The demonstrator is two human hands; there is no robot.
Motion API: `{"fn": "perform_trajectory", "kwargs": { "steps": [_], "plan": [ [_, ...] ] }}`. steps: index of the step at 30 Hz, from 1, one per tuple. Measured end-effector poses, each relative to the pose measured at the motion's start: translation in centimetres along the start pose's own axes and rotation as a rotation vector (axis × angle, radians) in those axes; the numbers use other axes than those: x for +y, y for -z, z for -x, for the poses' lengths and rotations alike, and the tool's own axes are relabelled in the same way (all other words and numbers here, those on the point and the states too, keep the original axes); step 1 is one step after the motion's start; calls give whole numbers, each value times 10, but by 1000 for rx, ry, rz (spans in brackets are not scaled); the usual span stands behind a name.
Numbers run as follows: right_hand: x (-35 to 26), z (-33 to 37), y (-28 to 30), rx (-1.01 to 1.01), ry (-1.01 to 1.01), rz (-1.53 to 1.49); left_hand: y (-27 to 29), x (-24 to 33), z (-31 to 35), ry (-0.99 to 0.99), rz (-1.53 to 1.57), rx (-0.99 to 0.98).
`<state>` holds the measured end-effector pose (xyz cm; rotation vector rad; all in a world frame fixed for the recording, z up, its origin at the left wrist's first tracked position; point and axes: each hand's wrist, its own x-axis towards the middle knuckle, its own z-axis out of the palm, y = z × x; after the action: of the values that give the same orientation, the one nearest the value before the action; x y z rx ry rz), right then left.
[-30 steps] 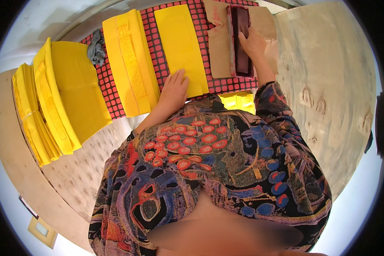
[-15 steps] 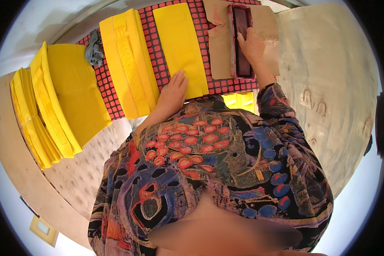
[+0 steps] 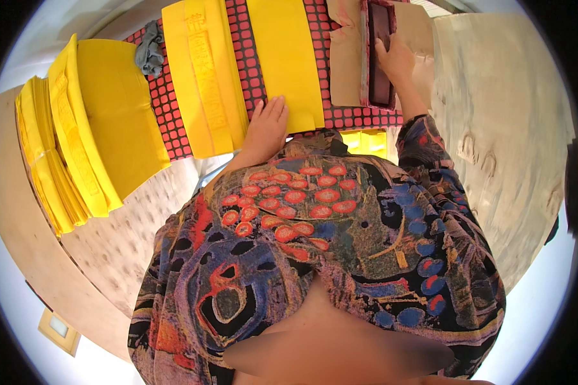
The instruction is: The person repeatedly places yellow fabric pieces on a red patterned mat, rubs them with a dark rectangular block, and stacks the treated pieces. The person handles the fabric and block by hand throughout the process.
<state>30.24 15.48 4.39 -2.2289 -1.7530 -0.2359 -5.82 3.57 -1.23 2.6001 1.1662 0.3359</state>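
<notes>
My left hand (image 3: 268, 125) lies flat with its fingers stretched out, at the near left corner of a plain yellow sheet (image 3: 289, 64). My right hand (image 3: 398, 59) grips the right wall of a long, narrow box (image 3: 365, 70) with a dark inside and reddish stains along its rim; the thumb reaches over into it. Beneath the box is a creased brown cardboard sheet (image 3: 347, 77). Left of the plain sheet lies a stack of yellow sheets (image 3: 180, 83) with a raised, embossed-looking strip down its top.
A red-and-black checked cloth (image 3: 253, 58) covers the table. Farther left are yellow folded stacks (image 3: 64, 154) and a grey rag (image 3: 150, 51). A pale wooden board (image 3: 494, 115) stretches along the right. Yellow material (image 3: 366, 142) shows below the table's near edge.
The whole view has shifted, so the table's things sit higher and farther right in the picture. Both hands keep about the same places on the sheet and the box.
</notes>
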Motion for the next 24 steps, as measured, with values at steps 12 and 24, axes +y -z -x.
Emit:
{"fn": "perform_trajectory", "kwargs": {
  "steps": [12,24],
  "plan": [
    [-119,14,43,-28,245,-304,-16,4,-13,0,-62,61],
    [-146,28,6,-172,275,-251,-31,14,-15,14,-41,6]
  ]
}}
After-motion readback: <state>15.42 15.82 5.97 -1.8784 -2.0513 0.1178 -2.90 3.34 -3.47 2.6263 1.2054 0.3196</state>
